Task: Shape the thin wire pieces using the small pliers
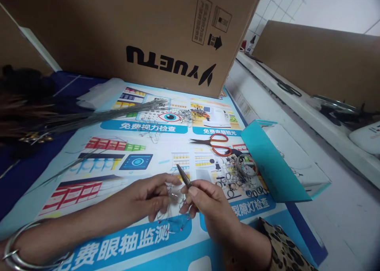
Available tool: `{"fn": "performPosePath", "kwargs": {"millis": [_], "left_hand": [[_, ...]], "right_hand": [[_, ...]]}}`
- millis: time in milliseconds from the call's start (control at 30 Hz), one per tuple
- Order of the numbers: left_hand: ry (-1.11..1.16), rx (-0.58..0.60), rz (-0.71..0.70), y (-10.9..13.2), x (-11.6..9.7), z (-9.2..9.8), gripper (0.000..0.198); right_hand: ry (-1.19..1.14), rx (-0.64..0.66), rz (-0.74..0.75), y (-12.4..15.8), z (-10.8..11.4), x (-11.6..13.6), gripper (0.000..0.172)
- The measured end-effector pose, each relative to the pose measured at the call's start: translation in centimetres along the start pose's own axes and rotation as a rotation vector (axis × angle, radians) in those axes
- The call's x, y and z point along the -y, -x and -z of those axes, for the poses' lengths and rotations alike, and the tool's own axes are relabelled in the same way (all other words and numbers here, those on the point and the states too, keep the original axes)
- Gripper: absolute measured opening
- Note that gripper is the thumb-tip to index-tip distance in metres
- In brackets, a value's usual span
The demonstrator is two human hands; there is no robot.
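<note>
My right hand (209,201) is closed around a pair of dark, pointed pliers (184,177), whose tip points up and to the left. My left hand (154,196) is just left of them, fingers bent in a pinch on a thin beaded wire (175,224). Small pink beads show along the wire, which hangs in loops below and between both hands. Its exact grip point is hard to make out. Scissors (218,143) with orange-red handles lie beyond my hands. Right of my right hand is a heap of wire loops and small rings (236,176), with a roll of tape (247,165) on it.
A large cardboard box (142,21) stands at the back. On the right is an open teal box (267,168) with bits of wire inside. A bundle of long thin wires (118,113) lies at left, and a small wire pile (192,114) at the back of the printed table cover (142,251).
</note>
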State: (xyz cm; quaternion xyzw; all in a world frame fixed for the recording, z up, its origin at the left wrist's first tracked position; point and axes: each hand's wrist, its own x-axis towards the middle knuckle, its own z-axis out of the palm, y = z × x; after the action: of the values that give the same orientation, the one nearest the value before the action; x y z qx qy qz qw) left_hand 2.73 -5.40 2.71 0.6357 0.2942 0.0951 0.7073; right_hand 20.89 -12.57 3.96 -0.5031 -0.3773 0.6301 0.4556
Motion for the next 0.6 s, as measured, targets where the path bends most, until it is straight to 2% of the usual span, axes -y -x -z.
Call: {"fn": "performPosePath", "kwargs": {"millis": [133,333,500,600], "left_hand": [[-0.069,0.017,0.003,0.0,0.1,0.0,0.026],[-0.109,-0.048,0.090,-0.1,0.8,-0.1,0.023],[-0.245,-0.131,0.007,-0.2,1.2,0.2,0.022],[-0.302,-0.143,-0.031,-0.3,1.4,0.4,0.020]], "right_hand": [[-0.038,-0.001,-0.002,-0.1,0.0,-0.3,0.025],[-0.122,-0.012,-0.050,-0.3,-0.1,-0.8,0.025],[-0.127,0.000,-0.054,-0.3,-0.1,-1.0,0.026],[-0.167,0.017,-0.077,-0.4,-0.1,-1.1,0.025]]}}
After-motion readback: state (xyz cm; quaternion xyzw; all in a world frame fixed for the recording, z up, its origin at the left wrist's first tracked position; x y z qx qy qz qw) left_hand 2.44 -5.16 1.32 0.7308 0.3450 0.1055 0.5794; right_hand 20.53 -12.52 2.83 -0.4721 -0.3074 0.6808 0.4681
